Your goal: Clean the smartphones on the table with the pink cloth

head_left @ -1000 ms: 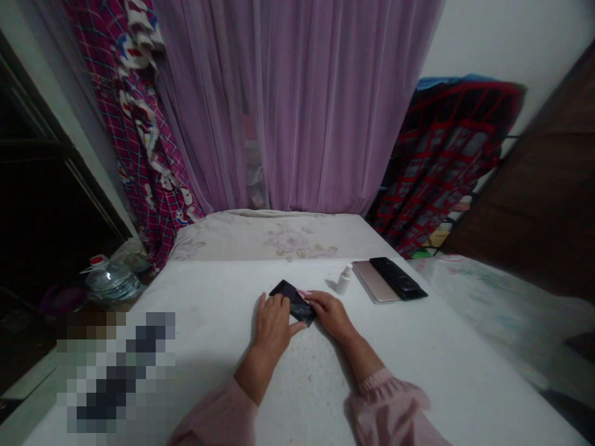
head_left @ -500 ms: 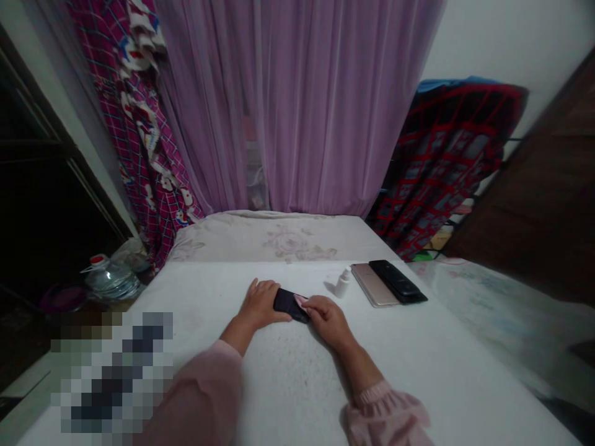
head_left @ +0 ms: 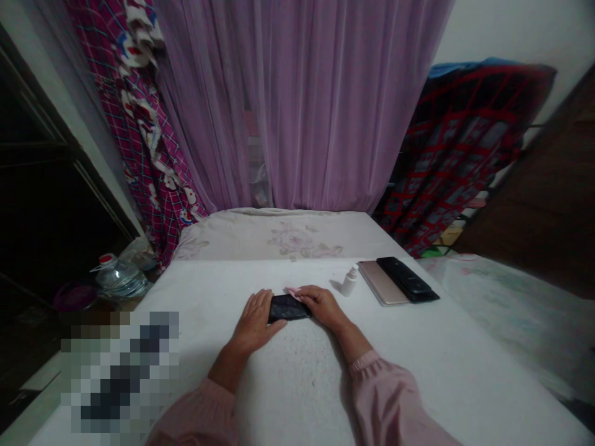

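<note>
In the head view, the left hand (head_left: 253, 322) is resting with fingers apart beside a dark smartphone (head_left: 288, 308), which is lying flat on a white bed sheet (head_left: 199, 297). The right hand (head_left: 323, 306) is keeping its fingers together along the smartphone's far edge, touching what is perhaps a pink cloth (head_left: 292, 290). A small white bottle (head_left: 349, 280) is standing just beyond it.

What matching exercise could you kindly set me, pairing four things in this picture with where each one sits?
Things:
1. Clear water bottle with a red cap
2. Small white bottle
3. Dark phone
4. Gold phone

Places:
A. Standing upright near the gold phone
B. Under the left hand and right hand
C. Lying against a black phone
D. Beyond the left edge of the bed

Pairs: 1-D, 2-A, 3-B, 4-C
</note>
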`<state>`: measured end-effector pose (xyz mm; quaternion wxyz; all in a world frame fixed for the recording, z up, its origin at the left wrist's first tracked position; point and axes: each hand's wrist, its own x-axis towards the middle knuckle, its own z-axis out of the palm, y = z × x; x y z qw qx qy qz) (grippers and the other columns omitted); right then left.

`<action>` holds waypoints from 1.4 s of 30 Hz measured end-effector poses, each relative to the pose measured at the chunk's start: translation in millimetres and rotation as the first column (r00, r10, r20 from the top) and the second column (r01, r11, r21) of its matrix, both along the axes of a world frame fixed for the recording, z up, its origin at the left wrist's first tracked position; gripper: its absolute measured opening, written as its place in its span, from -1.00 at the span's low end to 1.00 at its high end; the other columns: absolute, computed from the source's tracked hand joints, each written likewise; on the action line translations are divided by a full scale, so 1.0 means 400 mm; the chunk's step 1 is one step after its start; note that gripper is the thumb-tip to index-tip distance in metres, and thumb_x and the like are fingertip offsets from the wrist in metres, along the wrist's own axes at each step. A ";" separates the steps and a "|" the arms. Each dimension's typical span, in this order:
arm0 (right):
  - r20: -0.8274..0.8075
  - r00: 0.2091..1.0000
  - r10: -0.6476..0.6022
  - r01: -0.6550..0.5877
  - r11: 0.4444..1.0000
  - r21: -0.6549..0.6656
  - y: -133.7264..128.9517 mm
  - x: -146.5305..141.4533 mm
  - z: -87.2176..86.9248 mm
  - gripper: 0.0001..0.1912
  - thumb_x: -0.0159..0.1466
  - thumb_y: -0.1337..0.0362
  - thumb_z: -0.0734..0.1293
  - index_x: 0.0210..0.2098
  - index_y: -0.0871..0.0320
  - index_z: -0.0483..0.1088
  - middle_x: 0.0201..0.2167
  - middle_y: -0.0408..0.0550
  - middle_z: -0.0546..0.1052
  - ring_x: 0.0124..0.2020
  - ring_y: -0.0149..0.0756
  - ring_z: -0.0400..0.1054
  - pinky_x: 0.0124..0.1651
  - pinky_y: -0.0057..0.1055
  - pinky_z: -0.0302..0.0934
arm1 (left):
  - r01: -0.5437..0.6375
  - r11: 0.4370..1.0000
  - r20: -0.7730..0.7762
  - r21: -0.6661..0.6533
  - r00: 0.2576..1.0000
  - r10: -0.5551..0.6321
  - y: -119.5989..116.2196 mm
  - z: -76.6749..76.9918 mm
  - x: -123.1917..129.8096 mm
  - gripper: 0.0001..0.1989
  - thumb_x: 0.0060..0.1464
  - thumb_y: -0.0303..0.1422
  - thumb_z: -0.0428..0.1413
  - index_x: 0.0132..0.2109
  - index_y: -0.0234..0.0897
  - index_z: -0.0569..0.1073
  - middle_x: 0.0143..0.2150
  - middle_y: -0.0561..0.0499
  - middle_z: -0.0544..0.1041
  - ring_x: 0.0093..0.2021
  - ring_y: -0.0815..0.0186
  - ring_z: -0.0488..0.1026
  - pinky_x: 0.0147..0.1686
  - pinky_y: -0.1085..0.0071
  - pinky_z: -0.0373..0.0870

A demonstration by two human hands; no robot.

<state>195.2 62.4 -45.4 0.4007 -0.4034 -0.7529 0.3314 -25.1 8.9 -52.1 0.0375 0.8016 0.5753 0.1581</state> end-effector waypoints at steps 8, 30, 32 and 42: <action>-0.027 0.989 0.145 -0.144 0.989 0.035 -0.021 0.017 -0.012 -0.80 0.24 0.27 0.28 -0.25 0.01 0.57 -0.24 -0.11 0.62 -0.05 -0.23 0.45 0.21 -0.12 0.15 | -0.053 0.994 0.045 0.100 0.998 0.049 -0.013 -0.013 0.011 -0.38 0.11 -0.06 0.04 0.22 -0.32 0.18 0.21 -0.26 0.34 0.25 0.00 0.23 0.23 -0.06 0.08; 0.136 0.990 0.019 -0.042 0.985 0.166 -0.028 -0.005 0.013 -0.65 0.26 0.38 0.22 -0.06 -0.03 0.51 -0.12 -0.03 0.56 -0.06 -0.24 0.40 0.04 -0.24 0.28 | -0.033 0.996 0.057 0.086 0.998 0.029 -0.022 -0.003 0.017 -0.35 0.12 -0.04 0.04 0.22 -0.36 0.17 0.23 -0.29 0.31 0.28 0.00 0.19 0.27 -0.03 0.03; 0.131 0.991 0.019 -0.041 0.985 0.166 -0.030 -0.006 0.012 -0.66 0.26 0.39 0.22 -0.08 -0.02 0.53 -0.16 -0.02 0.56 -0.10 -0.25 0.41 0.01 -0.26 0.30 | -0.030 0.997 0.051 0.077 0.998 0.026 -0.022 -0.001 0.015 -0.35 0.12 -0.04 0.04 0.22 -0.37 0.17 0.23 -0.30 0.31 0.28 0.01 0.18 0.27 -0.02 0.03; 0.032 0.993 0.114 -0.116 0.992 0.042 -0.024 0.014 -0.004 -0.70 0.23 0.36 0.25 -0.13 0.00 0.55 -0.26 -0.05 0.51 -0.18 -0.31 0.39 -0.08 -0.34 0.31 | -0.017 0.996 0.051 0.083 0.999 0.013 -0.022 -0.005 0.014 -0.35 0.13 -0.04 0.04 0.23 -0.35 0.16 0.24 -0.29 0.30 0.28 0.00 0.18 0.26 -0.03 0.03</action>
